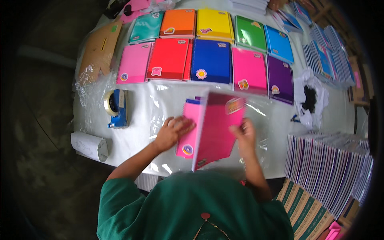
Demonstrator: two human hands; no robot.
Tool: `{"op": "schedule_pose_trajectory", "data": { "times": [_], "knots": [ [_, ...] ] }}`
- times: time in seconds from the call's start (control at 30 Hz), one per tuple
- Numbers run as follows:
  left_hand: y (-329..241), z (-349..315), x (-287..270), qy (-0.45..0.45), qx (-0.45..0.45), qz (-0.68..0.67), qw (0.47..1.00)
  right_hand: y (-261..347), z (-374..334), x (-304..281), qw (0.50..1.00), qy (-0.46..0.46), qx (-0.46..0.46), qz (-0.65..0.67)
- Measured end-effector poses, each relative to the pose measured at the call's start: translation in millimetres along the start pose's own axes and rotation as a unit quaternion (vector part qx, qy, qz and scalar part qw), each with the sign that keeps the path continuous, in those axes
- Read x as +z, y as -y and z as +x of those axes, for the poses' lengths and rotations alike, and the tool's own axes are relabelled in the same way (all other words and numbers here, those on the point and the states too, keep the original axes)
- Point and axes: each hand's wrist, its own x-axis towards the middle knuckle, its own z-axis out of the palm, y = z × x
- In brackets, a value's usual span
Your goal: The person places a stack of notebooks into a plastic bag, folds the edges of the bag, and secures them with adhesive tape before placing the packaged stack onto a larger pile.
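In my right hand (pixel 246 138) is a hot pink spiral notebook (pixel 218 132), gripped by its right edge and tilted up on its side, slightly blurred. My left hand (pixel 172 134) lies with outstretched fingers on a lighter pink notebook (pixel 191 136) that bears a round sticker. That notebook rests on a small pile in front of me. Blue and purple edges of other notebooks stick out at the pile's top. The tilted notebook hides the pile's right part.
Two rows of coloured notebook stacks span the table's far side, including a blue notebook (pixel 211 56). To the left are a blue tape dispenser (pixel 119 108), a paper roll (pixel 90 146) and cardboard (pixel 100 50). Bound notebooks (pixel 328 168) stand at right beside crumpled white plastic (pixel 320 100).
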Motion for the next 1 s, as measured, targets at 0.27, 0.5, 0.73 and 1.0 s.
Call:
{"op": "schedule_pose_trajectory", "data": {
  "times": [0.27,0.5,0.73,1.0],
  "knots": [
    [188.4,105.4,-73.6,-0.199,-0.169,-0.057,0.964,62.0,126.8,30.2,0.801,-0.088,-0.291,-0.515],
    [380.7,230.2,5.8,-0.194,-0.486,0.044,0.851,97.9,382.3,111.5,0.866,-0.045,-0.24,-0.436],
    [430.0,151.0,-45.2,-0.083,-0.326,0.206,0.919,91.5,386.8,139.5,0.788,-0.012,-0.151,-0.597],
    [100.0,73.4,-48.0,-0.249,-0.08,-0.19,0.946,148.3,313.2,9.9,0.931,0.119,-0.323,0.118]
  ]
}}
